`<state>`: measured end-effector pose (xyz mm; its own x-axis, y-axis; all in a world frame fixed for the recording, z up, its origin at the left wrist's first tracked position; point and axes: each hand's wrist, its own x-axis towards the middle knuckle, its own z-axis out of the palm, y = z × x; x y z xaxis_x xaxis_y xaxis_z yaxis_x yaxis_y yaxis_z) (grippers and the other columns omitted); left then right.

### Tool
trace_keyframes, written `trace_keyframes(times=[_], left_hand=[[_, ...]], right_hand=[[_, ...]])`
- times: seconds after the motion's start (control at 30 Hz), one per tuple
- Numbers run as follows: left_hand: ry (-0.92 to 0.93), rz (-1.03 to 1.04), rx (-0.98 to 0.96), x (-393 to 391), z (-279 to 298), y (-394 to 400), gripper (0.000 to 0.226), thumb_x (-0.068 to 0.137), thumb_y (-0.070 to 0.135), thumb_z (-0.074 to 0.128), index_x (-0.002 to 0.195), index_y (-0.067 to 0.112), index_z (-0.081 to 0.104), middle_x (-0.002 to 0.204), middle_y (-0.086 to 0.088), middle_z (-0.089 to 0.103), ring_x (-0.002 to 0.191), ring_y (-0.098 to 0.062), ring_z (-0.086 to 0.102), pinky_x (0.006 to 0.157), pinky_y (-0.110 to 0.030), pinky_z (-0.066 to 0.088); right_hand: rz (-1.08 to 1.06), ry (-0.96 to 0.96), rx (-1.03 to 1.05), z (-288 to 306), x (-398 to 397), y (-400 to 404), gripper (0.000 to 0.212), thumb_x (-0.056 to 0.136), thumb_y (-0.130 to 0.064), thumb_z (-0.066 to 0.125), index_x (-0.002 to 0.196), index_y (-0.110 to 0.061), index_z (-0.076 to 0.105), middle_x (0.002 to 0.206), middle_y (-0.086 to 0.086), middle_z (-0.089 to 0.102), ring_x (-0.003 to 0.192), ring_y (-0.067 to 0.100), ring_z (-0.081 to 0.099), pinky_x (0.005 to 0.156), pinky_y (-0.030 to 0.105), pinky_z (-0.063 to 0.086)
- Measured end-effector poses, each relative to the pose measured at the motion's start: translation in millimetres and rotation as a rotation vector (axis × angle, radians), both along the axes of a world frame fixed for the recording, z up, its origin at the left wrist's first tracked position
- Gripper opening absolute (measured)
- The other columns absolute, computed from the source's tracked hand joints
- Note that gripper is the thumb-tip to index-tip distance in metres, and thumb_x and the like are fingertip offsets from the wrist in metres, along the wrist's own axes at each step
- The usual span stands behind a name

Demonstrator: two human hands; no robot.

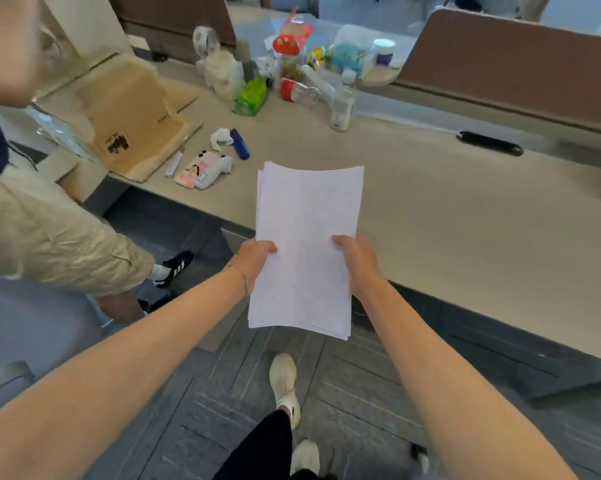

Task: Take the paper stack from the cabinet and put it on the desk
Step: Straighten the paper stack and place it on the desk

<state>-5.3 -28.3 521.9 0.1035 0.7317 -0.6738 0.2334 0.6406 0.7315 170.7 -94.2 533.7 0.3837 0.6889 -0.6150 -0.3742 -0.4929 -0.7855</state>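
Two things matter: the broad beige laminate desk [448, 216] across the frame's right, then the thin white paper stack [307, 247] at centre, held above the desk's near edge. Left hand [254, 261] and right hand [356, 261] pinch its side edges; likely light, floppy.

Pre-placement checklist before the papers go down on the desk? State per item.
1. Both hands gripping: left hand and right hand hold the paper stack by its side edges: ok.
2. Stack squared: sheets slightly fanned at the corners: not ok.
3. Landing spot: desk bare right of the stack: ok.
4. Clutter clearance: blue tube and patterned pouch lie apart, to the left: ok.
5. Stack over desk: far end only, near end over floor: not ok.
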Motion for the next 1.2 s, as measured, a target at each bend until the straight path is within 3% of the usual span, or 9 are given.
trace_keyframes(times=[0.1, 0.2, 0.33, 0.4, 0.57, 0.7, 0.83, 1.03, 1.2], left_hand=[[-0.035, -0.026, -0.014, 35.8, 7.0, 24.4, 0.033, 0.092, 0.018, 0.056, 0.121, 0.002, 0.061, 0.105, -0.014, 0.066, 0.094, -0.032, 0.063, 0.089, -0.041, 0.053], [-0.066, -0.062, -0.017, 68.5, 8.4, 51.8, 0.032, 0.096, 0.019, 0.058, 0.122, 0.002, 0.063, 0.110, -0.013, 0.068, 0.099, -0.031, 0.065, 0.091, -0.041, 0.053], [-0.106, -0.091, -0.015, 104.5, 8.6, 87.8, 0.037, 0.094, 0.024, 0.061, 0.127, 0.008, 0.063, 0.122, -0.012, 0.069, 0.113, -0.035, 0.066, 0.099, -0.049, 0.052], [-0.123, -0.091, 0.033, 121.1, 10.5, 100.3, 0.028, 0.094, 0.020, 0.059, 0.122, 0.013, 0.061, 0.122, -0.010, 0.068, 0.112, -0.034, 0.065, 0.098, -0.047, 0.053], [-0.092, -0.200, 0.192, 166.5, 13.7, 133.7, 0.030, 0.088, -0.001, 0.051, 0.112, 0.015, 0.061, 0.096, -0.002, 0.065, 0.084, -0.021, 0.060, 0.066, -0.027, 0.048], [-0.040, -0.231, 0.184, 201.0, 8.4, 164.1, 0.032, 0.075, -0.009, 0.055, 0.101, 0.005, 0.066, 0.091, -0.010, 0.069, 0.082, -0.030, 0.063, 0.077, -0.041, 0.057], [-0.015, -0.246, 0.225, 238.0, 4.4, 185.4, 0.036, 0.075, -0.013, 0.055, 0.105, 0.003, 0.068, 0.095, -0.012, 0.069, 0.085, -0.029, 0.063, 0.080, -0.041, 0.057], [-0.008, -0.291, 0.269, 295.7, 4.7, 221.2, 0.026, 0.075, -0.012, 0.049, 0.091, 0.005, 0.061, 0.083, -0.009, 0.060, 0.076, -0.026, 0.052, 0.064, -0.029, 0.044], [0.078, -0.119, 0.424, 333.8, -0.7, 253.8, 0.020, 0.072, -0.014, 0.054, 0.070, 0.005, 0.050, 0.067, -0.009, 0.043, 0.065, -0.020, 0.038, 0.046, -0.023, 0.031]], right_hand=[[-0.061, -0.037, -0.003, 4.2, 30.1, 19.1, 0.012, 0.095, -0.012, 0.061, 0.091, -0.020, 0.069, 0.100, 0.009, 0.073, 0.101, 0.036, 0.070, 0.098, 0.051, 0.056], [-0.120, -0.089, -0.012, 6.8, 59.6, 41.5, 0.012, 0.095, -0.011, 0.061, 0.091, -0.019, 0.068, 0.113, 0.015, 0.074, 0.107, 0.038, 0.070, 0.099, 0.053, 0.056], [-0.177, -0.162, 0.000, 14.9, 90.9, 65.4, 0.024, 0.092, 0.002, 0.051, 0.092, -0.019, 0.063, 0.099, 0.010, 0.069, 0.082, 0.027, 0.064, 0.076, 0.037, 0.054], [-0.181, -0.185, 0.010, 20.8, 103.6, 75.0, 0.035, 0.087, 0.007, 0.045, 0.088, -0.024, 0.060, 0.094, 0.006, 0.065, 0.080, 0.025, 0.059, 0.076, 0.036, 0.050], [-0.267, -0.205, 0.002, 27.0, 139.8, 100.0, 0.037, 0.081, 0.012, 0.043, 0.093, -0.018, 0.061, 0.089, 0.005, 0.064, 0.073, 0.022, 0.057, 0.065, 0.030, 0.047], [-0.329, -0.227, -0.012, 25.1, 175.2, 120.5, 0.034, 0.084, 0.012, 0.048, 0.090, -0.020, 0.059, 0.091, 0.004, 0.066, 0.073, 0.018, 0.060, 0.061, 0.029, 0.049], [-0.334, -0.258, -0.014, 17.0, 214.1, 141.8, 0.035, 0.083, 0.011, 0.051, 0.104, -0.014, 0.065, 0.098, 0.008, 0.070, 0.081, 0.024, 0.067, 0.062, 0.031, 0.053], [-0.399, -0.218, 0.002, 8.7, 275.9, 177.7, 0.023, 0.079, 0.013, 0.056, 0.088, -0.006, 0.065, 0.089, 0.012, 0.066, 0.082, 0.030, 0.061, 0.067, 0.033, 0.048], [-0.457, -0.194, 0.111, 6.3, 308.8, 207.6, 0.029, 0.074, 0.019, 0.059, 0.076, -0.010, 0.063, 0.074, 0.006, 0.063, 0.074, 0.025, 0.058, 0.062, 0.028, 0.045]])
